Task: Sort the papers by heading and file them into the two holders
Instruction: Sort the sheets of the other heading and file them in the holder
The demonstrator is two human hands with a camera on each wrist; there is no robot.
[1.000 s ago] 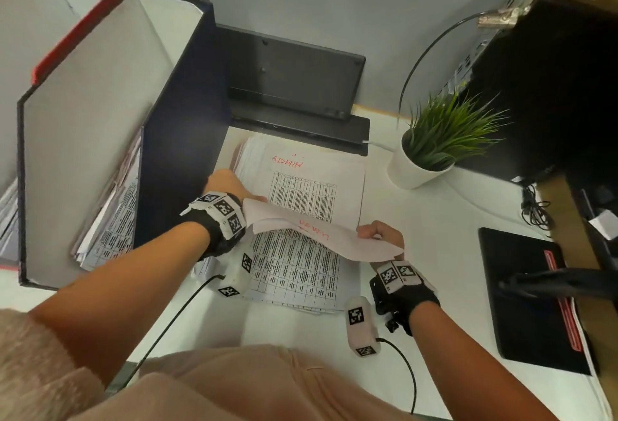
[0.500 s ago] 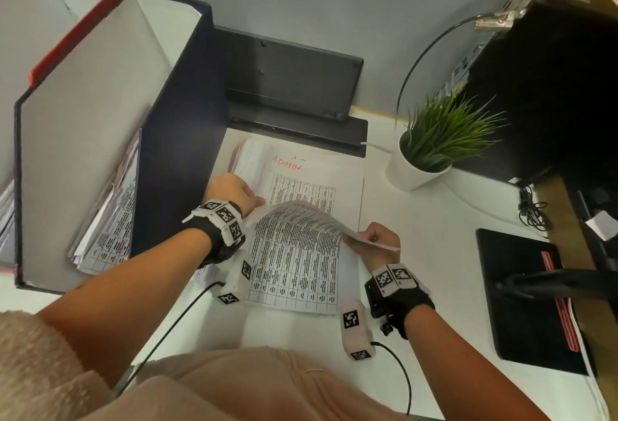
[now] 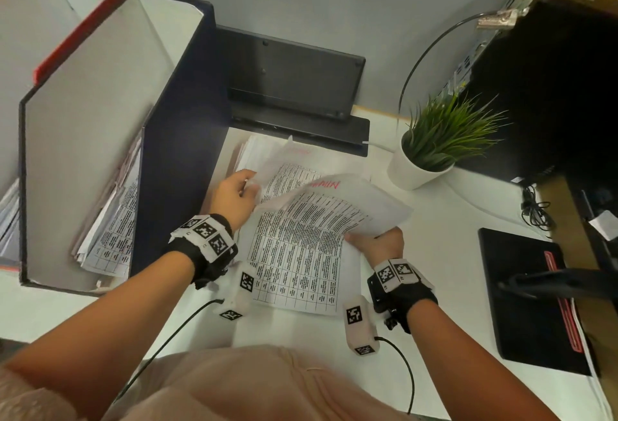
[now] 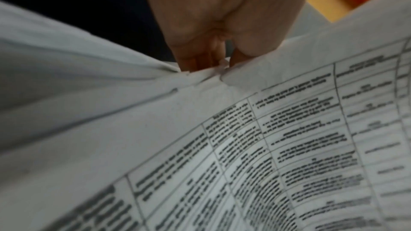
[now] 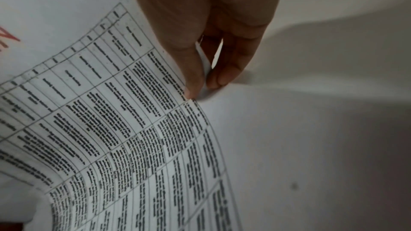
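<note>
Both hands pinched one printed sheet (image 3: 334,206) above the paper stack (image 3: 294,273) at desk (image 3: 444,219) centre: left hand (image 3: 234,196), right hand (image 3: 378,243). Navy file holder (image 3: 187,153) stood at nine o'clock, potted plant (image 3: 438,142) at two.

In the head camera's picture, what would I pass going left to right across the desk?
Red-edged holder → dark blue holder → left hand → lifted sheet → right hand → potted plant → black pad.

An office cubicle; grey partition (image 3: 334,2); file holders (image 3: 100,112); computer tower (image 3: 551,86).
</note>
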